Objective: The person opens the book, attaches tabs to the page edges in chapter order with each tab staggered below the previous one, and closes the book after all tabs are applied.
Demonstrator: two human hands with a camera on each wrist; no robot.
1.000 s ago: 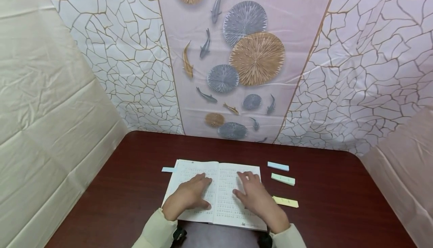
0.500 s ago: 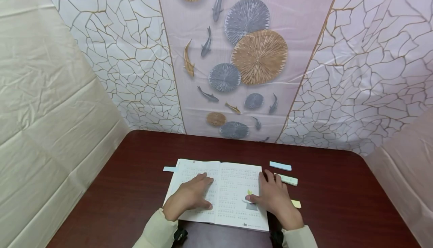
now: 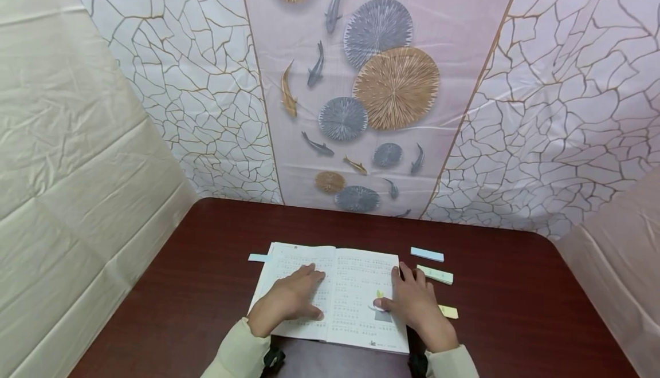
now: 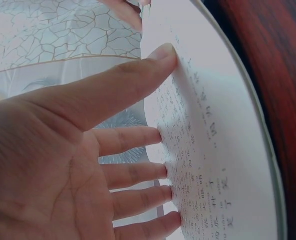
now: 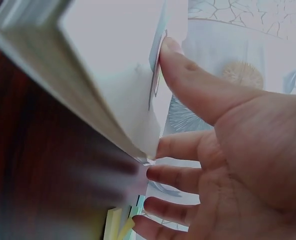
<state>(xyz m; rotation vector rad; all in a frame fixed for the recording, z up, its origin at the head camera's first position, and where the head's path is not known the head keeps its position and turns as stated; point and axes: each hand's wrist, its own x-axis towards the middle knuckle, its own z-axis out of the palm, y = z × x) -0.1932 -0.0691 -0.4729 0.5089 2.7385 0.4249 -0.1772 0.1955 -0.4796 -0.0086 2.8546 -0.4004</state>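
Observation:
An open book with printed text lies on the dark red table. My left hand rests on its left page, fingers spread; in the left wrist view the thumb and fingertips meet the printed paper. At the right page's outer edge is my right hand. Its thumb touches the page at a small printed picture, while the index fingertip is right at the page corner in the right wrist view and the other fingers extend past the edge. A pale blue sticky tab juts from the book's left side.
Right of the book lie a blue strip pad, a green strip pad and a yellow strip pad, partly behind the right hand. A patterned cloth hangs behind the table, with a cream cloth at left.
My right hand has moved right from the middle of the right page to its outer edge, uncovering the printed picture, then slightly back left. My left hand has stayed in place.

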